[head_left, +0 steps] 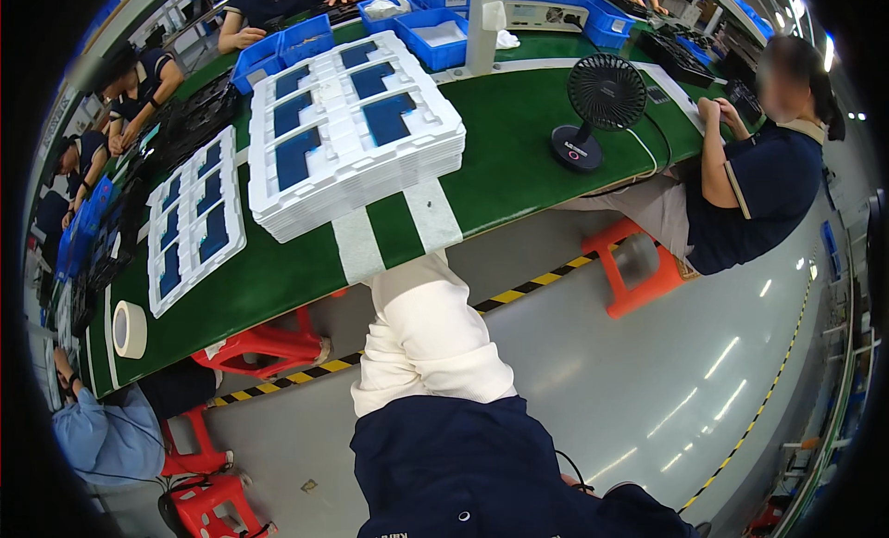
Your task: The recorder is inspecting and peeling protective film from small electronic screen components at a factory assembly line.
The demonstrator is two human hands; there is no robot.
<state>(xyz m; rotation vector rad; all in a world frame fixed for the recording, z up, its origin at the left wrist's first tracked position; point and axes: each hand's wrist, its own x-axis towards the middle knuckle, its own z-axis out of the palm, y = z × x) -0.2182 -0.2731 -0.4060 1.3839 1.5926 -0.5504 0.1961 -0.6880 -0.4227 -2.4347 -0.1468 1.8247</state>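
A stack of thin white moulded foam trays [370, 181] stands on the green worktop [514, 121], its top tray holding six glossy dark-blue panels [387, 118]. Neither of the wearer's hands can be made out, so whether they grasp anything cannot be told. Two pale strips [431, 214] run from the stack to the worktop's near edge. Left of it lies a lower white tray [190, 228] with similar panels; nearer the edge stands a cream tape roll [136, 331]. Bright-blue plastic bins [440, 40] sit behind, a round black fan [607, 92] to the right, and beyond it a seated co-worker [759, 186].
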